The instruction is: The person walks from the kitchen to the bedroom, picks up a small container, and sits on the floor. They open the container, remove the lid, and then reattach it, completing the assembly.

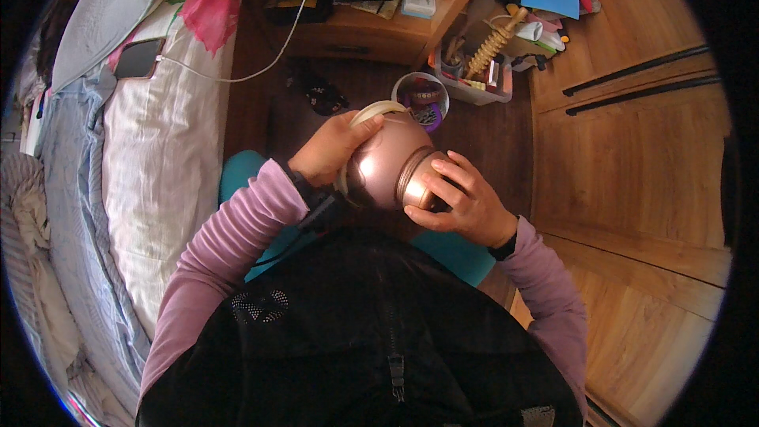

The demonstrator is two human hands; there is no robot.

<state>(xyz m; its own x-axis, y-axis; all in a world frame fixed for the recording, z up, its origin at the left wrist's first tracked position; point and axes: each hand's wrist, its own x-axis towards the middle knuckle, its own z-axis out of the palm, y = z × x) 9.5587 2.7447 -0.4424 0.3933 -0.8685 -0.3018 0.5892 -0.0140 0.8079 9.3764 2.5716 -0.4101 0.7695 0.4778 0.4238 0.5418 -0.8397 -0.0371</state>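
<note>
Between my hands is a shiny rose-gold flask point(393, 152) with a round body, tilted over on its side in front of my black top. My left hand point(332, 145) grips its cream curved handle point(381, 111), with the thumb lying on the body. The narrower ringed end point(419, 180) points to the right. Around that end curl the fingers of my right hand point(466, 204); whether it is a lid or a base, I cannot tell. The flask's underside and some left fingertips are hidden.
On the left, a bed point(170, 174) carries a phone point(140, 58) with a white cable. A wooden cabinet point(356, 39) stands ahead. Beyond the flask are a white bin point(444, 96) and a clear box point(484, 97) of odds and ends. Wooden wardrobe doors point(632, 158) fill the right.
</note>
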